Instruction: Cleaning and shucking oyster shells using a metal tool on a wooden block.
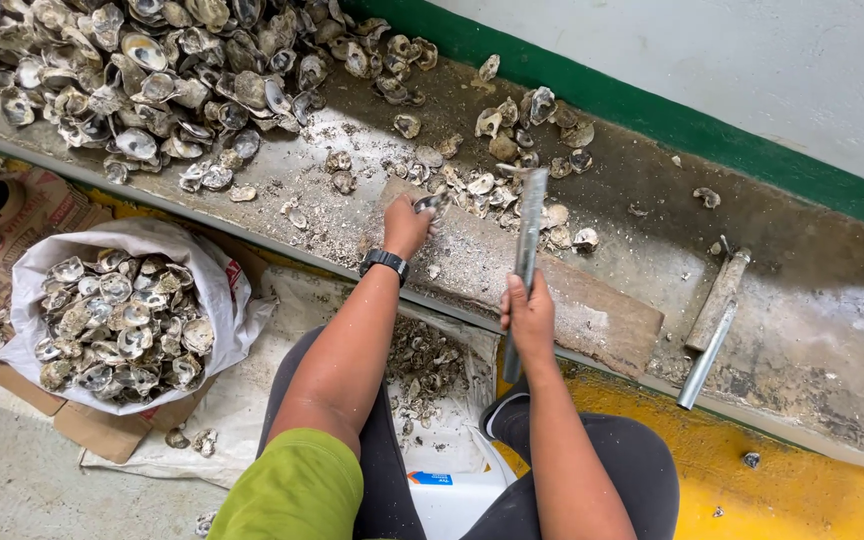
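Left hand (407,225) pinched a shell (432,204) against the board (552,290); right hand (529,318), fingers wrapped tight, gripped a metal bar (528,250) above it.

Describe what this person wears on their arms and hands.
Both arms are bare from the upper arm down, with no gloves on either hand. The left wrist carries a black wristwatch with a dark strap. A green short sleeve covers the left shoulder. No rings or other bands are visible.
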